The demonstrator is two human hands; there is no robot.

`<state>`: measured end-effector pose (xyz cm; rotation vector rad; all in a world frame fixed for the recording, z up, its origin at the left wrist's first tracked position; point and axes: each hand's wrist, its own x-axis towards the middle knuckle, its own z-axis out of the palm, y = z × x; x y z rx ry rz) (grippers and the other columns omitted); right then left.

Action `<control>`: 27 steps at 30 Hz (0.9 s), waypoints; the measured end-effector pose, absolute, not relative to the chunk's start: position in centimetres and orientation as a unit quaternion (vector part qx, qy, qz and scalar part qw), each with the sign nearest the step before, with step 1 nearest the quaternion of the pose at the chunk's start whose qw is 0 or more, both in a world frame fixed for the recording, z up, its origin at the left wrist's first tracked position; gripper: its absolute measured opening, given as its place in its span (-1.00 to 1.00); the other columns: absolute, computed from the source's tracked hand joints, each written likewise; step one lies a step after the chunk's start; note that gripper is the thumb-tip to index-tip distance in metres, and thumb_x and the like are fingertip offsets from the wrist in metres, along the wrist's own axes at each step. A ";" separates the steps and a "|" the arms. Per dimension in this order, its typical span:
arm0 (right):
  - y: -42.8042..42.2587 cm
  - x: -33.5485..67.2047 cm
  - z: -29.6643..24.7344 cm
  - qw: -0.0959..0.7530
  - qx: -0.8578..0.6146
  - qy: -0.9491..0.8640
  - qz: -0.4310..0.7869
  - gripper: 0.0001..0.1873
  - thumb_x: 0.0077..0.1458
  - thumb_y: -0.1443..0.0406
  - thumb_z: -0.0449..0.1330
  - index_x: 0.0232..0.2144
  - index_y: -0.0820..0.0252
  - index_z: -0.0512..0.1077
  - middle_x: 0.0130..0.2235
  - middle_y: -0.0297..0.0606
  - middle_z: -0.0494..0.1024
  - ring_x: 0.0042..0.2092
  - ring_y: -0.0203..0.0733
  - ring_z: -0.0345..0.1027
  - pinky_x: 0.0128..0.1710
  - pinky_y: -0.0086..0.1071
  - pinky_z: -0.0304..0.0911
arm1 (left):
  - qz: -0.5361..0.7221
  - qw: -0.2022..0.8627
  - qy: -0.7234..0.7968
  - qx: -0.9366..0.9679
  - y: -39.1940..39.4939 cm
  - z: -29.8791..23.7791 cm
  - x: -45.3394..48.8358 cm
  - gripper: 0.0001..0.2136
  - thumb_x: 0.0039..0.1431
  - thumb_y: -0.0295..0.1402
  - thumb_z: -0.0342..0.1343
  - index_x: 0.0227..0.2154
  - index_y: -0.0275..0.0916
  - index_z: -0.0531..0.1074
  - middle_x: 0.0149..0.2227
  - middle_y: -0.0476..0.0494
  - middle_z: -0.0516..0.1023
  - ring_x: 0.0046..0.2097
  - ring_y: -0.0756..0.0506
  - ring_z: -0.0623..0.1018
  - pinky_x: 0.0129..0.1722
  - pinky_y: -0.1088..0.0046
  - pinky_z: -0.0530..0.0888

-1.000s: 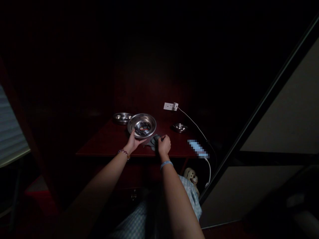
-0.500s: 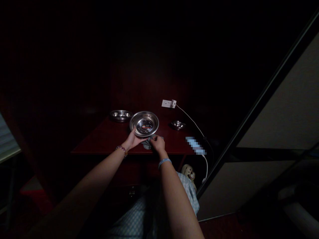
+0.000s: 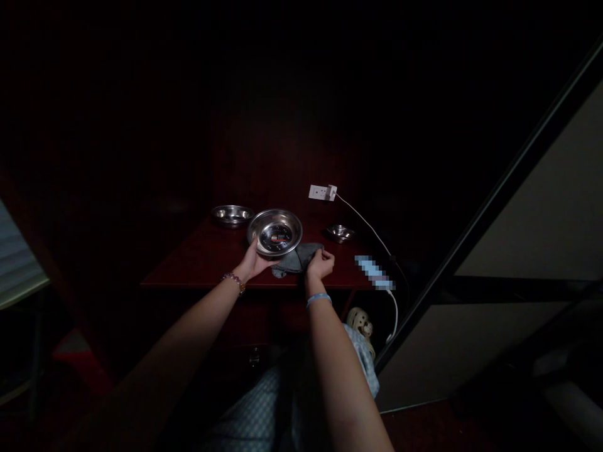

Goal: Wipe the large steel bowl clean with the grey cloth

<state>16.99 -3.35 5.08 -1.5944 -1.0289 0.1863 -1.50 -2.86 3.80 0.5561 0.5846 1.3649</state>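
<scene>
A shiny metal bowl (image 3: 274, 233) with a wide rim and a dark label inside is tilted toward me. My left hand (image 3: 253, 261) grips its lower left rim, thumb on the inside and fingers underneath. To the right, my right hand (image 3: 321, 263) pinches the edge of a grey cloth (image 3: 298, 258). That cloth lies partly spread on the dark red desk (image 3: 188, 263), just under and beside the bowl.
Another metal bowl (image 3: 232, 216) sits at the back left, and a smaller metal bowl (image 3: 340, 233) at the right. A charger (image 3: 331, 192) is plugged into the wall socket (image 3: 317, 192); its white cable runs down past a blurred-out bluish object (image 3: 374, 272). A beige clog (image 3: 360, 321) is below.
My right hand has moved to the right with the cloth's edge, so the cloth is spread wider. The bowl stays in my left hand, and the view has shifted slightly.
</scene>
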 end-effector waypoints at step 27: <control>-5.8 14.3 6.1 0.255 -0.613 -0.736 0.129 -0.58 0.48 0.13 0.03 0.01 0.08 0.67 0.02 -0.14 0.73 0.07 -0.09 0.59 0.04 -0.39 0.38 | 0.628 0.705 0.251 0.212 -2.2 3.5 -1.8 -0.41 0.46 0.03 -0.17 0.37 -0.15 0.34 0.29 -0.35 0.54 0.26 -0.33 0.54 0.23 0.01 0.50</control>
